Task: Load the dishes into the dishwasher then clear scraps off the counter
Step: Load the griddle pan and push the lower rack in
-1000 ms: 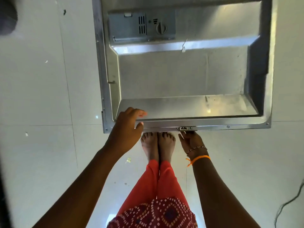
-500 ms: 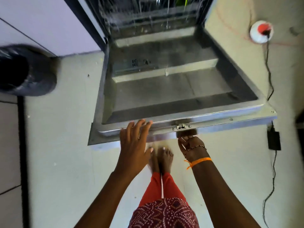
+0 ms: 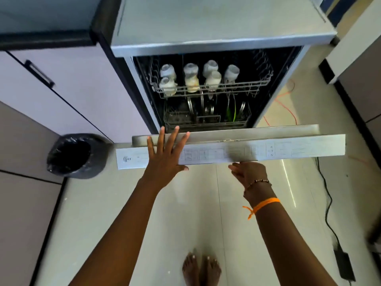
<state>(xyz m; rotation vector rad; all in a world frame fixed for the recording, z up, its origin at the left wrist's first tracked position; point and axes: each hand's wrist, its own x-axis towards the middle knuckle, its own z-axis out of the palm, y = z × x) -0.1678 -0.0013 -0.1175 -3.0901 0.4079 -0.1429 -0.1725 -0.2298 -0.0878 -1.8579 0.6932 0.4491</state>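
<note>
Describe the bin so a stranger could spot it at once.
Start at the open dishwasher and look left, past its door. On the floor against the pale cupboards stands the bin. It alone is round and lined with a black bag.

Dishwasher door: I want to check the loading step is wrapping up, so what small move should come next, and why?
Probably push the door fully shut: both racks look loaded, the left hand lies flat on its edge and the right hand grips underneath.

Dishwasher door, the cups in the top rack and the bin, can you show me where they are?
Dishwasher door (image 3: 268,151), head view, on its labelled top edge.
Cups (image 3: 191,79), head view, on one upside-down cup in the top rack.
Bin (image 3: 74,155), head view, on its black liner.
</note>
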